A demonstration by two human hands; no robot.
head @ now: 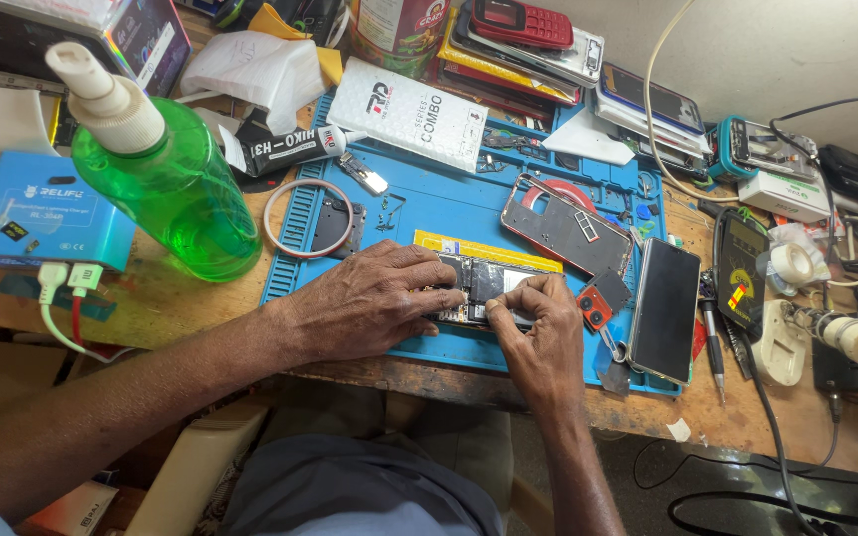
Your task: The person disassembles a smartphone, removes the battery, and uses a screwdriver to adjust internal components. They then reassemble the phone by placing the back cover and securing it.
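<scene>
Both hands' fingers press on the opened phone (484, 288), left hand (374, 298) flat, right hand (538, 323) pinching, near the green-liquid bottle (166, 184).

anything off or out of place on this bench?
Nothing spilled or broken by accident. The opened phone under the left hand and right hand lies stripped on the blue mat; its back frame sits askew beside it, and small screws lie loose.
</scene>
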